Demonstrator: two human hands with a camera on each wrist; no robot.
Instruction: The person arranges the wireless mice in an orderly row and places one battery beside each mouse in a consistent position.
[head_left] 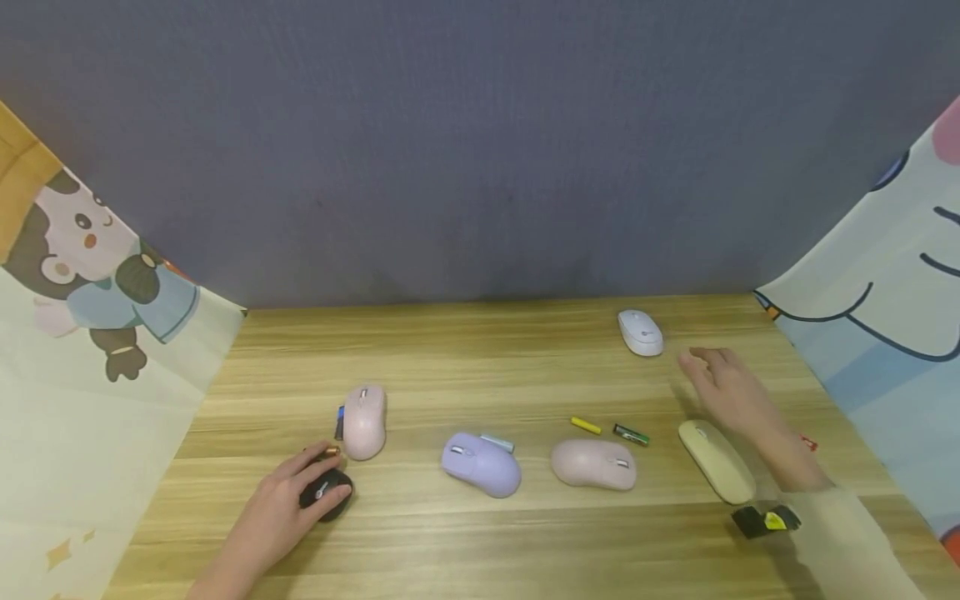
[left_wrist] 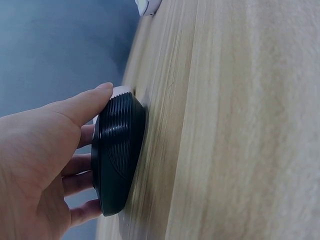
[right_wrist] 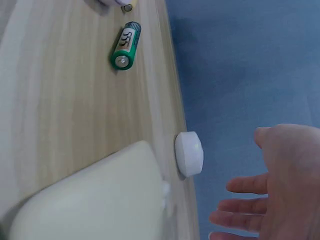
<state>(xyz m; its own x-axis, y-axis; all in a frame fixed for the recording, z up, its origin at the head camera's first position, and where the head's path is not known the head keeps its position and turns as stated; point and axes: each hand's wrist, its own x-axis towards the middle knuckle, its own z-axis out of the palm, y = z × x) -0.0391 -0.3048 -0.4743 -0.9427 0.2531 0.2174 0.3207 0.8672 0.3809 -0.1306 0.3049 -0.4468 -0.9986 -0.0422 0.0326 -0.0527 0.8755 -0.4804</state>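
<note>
My left hand (head_left: 279, 510) holds a black mouse (left_wrist: 121, 150) on the wooden table, thumb along one side and fingertips along the other. Close to those fingers lies an orange-brown battery (head_left: 332, 452), partly covered. Beyond the hand is a pink mouse (head_left: 365, 423) with a dark blue battery (head_left: 340, 423) beside it. My right hand (head_left: 737, 395) hovers with nothing in it, fingers loosely bent, above and beyond a pale yellow mouse (head_left: 717, 461). A white mouse (head_left: 641, 333) lies further back, left of that hand.
Mid-table are a purple mouse (head_left: 482, 465), with a light blue battery (head_left: 498, 443), and another pink mouse (head_left: 592, 464). Behind the latter lie a yellow battery (head_left: 586, 426) and a green battery (right_wrist: 126, 46). A black item (head_left: 750, 522) lies near the right forearm. A grey wall (head_left: 480, 167) stands behind.
</note>
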